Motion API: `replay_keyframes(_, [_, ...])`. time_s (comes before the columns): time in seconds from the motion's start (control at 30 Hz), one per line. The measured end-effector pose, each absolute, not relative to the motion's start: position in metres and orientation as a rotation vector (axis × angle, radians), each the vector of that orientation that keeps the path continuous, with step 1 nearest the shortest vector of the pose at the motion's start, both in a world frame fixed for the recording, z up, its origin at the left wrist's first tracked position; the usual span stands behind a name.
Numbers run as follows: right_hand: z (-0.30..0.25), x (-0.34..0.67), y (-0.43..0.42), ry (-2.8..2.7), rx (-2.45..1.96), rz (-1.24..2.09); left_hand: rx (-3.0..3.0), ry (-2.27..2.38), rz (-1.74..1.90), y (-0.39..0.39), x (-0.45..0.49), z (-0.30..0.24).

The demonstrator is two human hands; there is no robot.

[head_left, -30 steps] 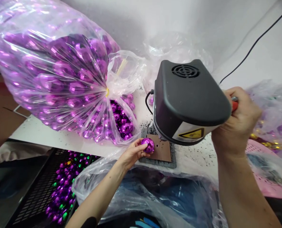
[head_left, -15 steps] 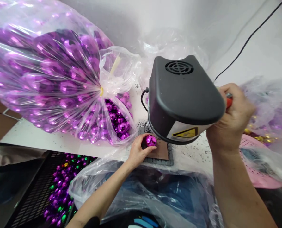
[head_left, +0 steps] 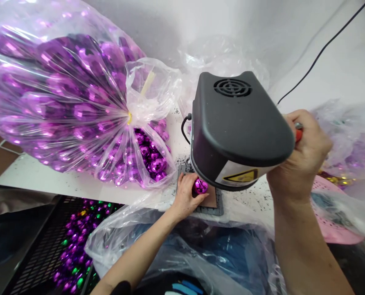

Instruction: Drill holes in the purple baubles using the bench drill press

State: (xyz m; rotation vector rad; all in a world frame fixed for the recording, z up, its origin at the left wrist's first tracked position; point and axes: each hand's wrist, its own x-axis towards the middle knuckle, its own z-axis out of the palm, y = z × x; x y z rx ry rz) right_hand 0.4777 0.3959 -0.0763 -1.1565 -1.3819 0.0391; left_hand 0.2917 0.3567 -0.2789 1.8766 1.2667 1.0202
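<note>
Between the thumb and fingers of my left hand is a shiny purple mirror ball, held over the brown pad on the grey base plate. Just above and beyond it looms the black housing of a machine, with a round vent on top and a yellow warning label. My right hand is wrapped round a red lever handle at the machine's right side. The machine's underside is hidden from view.
A tied clear bag of purple mirror balls leans at the left. Below it a black crate holds purple and green balls. Plastic sheeting lies across the lap. A pink basket stands at the right; a black cable runs up the wall.
My left hand has shifted slightly right and down with the mirror ball, which has turned to show a dark mark. My right hand stays on the lever handle.
</note>
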Motion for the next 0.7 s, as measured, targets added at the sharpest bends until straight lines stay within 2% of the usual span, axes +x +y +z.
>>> replay_keyframes(0.23, [-0.076,0.479,0.388,-1.378,-1.179,0.032,1.962,1.262,1.000,0.355,0.291,-0.276])
replay_keyframes(0.47, [-0.098,0.478,0.349,-1.370,-1.236,-0.356,1.995,1.228,0.908,0.354,0.293,-0.272])
replay_keyframes(0.7, [-0.128,0.475,0.324,-1.452,-1.092,-0.173,1.945,1.218,0.917,0.353,0.292,-0.267])
